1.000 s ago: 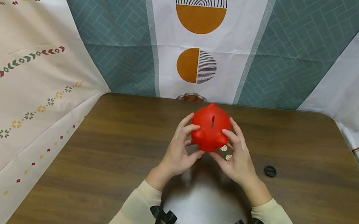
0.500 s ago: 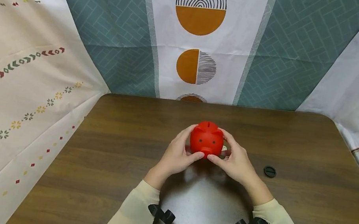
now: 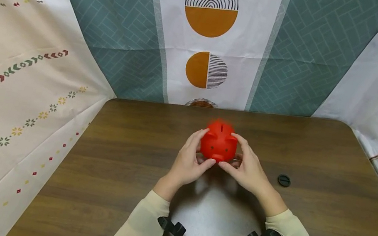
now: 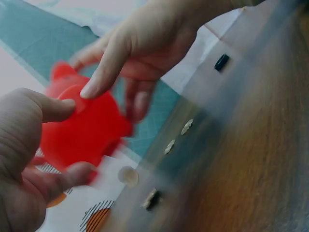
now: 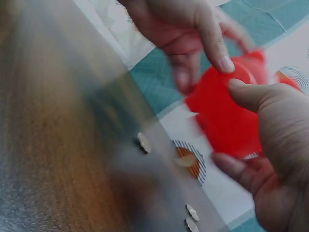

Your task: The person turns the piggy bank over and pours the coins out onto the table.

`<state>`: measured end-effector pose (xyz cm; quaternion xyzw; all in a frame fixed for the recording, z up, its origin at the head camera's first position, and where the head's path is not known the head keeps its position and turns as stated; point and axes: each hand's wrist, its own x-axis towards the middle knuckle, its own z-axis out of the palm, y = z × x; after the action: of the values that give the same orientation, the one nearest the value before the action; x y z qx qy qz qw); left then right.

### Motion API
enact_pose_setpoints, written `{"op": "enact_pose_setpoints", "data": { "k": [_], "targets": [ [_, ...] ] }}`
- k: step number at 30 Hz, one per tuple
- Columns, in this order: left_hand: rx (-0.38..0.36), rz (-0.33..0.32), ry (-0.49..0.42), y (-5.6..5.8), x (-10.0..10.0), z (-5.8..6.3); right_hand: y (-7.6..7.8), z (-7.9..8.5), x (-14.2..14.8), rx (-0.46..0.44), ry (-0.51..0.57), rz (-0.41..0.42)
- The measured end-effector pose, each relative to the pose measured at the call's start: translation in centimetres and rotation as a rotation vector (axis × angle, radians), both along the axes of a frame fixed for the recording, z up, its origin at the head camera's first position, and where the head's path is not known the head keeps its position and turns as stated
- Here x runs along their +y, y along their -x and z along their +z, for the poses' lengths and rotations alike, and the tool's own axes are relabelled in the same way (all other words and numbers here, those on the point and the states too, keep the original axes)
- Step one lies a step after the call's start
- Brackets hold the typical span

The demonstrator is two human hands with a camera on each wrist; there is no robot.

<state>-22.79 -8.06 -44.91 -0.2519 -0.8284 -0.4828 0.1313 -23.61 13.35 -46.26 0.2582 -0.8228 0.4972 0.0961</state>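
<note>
Between both hands is a red piggy bank (image 3: 219,142), held above the table with its snout toward me and the slot on top. My left hand (image 3: 188,164) grips its left side and my right hand (image 3: 249,171) its right side, thumbs meeting at the snout. In the left wrist view the piggy bank (image 4: 82,125) is blurred. Below it, gold-coloured coins (image 4: 187,126) lie on the table. One blurred coin (image 4: 128,176) appears in the air under the piggy bank; the right wrist view shows a similar blurred coin (image 5: 186,160).
A round black plug (image 3: 284,180) with a slot lies on the brown wooden table (image 3: 123,190), right of the hands. Patterned cloth (image 3: 113,29) hangs behind the table's back edge. Small black cameras (image 3: 178,230) are strapped to both wrists.
The piggy bank, first tipped so its slotted top faced the camera, swung down to show its face, then rose slightly. Both hands kept their grip. The black plug stayed put.
</note>
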Motion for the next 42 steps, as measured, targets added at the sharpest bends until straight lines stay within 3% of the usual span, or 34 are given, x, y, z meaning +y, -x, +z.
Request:
{"op": "enact_pose_setpoints", "data": {
  "k": [3,6,13,17,20,23,31,36,42],
  "targets": [
    [-0.106,0.027,0.034,0.0,-0.1,-0.1,-0.1,0.0,0.3,-0.123,-0.034,-0.036],
    [-0.147,0.023,0.008,0.0,-0.1,-0.1,-0.2,0.1,0.5,-0.141,-0.029,-0.036],
    [-0.082,-0.022,-0.068,-0.2,0.5,0.6,-0.5,0.6,0.7,-0.128,-0.005,-0.052],
    [-0.026,-0.050,-0.125,-1.1,1.0,2.4,-1.7,2.7,0.5,-0.113,0.024,-0.037],
    [0.000,-0.054,-0.142,-2.3,1.2,4.6,-2.8,4.7,0.3,-0.081,0.039,-0.027],
    [0.002,-0.052,-0.129,-2.5,1.1,5.3,-3.3,5.7,0.1,-0.061,0.052,-0.035],
    [0.002,-0.022,-0.054,-0.5,-1.4,2.8,-3.7,5.7,-1.9,-0.103,0.136,-0.007],
    [-0.030,-0.022,-0.002,-0.8,-3.3,2.5,-3.9,5.2,-3.3,-0.124,0.179,0.019],
    [-0.070,0.019,0.022,-1.5,-5.3,2.3,-2.6,2.4,-4.8,-0.089,0.179,0.038]
  ]
}}
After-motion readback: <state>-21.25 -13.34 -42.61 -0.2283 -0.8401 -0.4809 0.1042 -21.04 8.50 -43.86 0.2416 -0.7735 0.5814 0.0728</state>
